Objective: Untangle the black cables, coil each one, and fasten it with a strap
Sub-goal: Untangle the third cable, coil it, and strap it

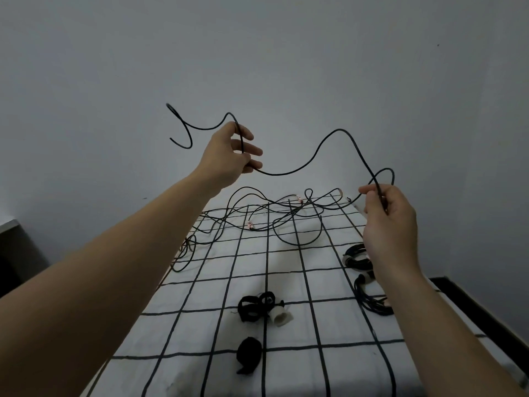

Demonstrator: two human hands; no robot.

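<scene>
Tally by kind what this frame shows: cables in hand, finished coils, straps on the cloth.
Cable held up by both hands: 1
Coiled bundles at the right edge: 2
Loose strap pieces, black and white: 3
Tangled cables at the far end: uncountable
Total counted: 6

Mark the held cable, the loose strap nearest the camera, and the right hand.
held cable (286,173), head view, sagging span between the hands
loose strap (248,352), head view, middle of roll
right hand (389,222), head view, palm

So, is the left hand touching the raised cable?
Touching. The head view shows the left hand with its fingers closed around the raised cable, which runs through the grip.
</scene>
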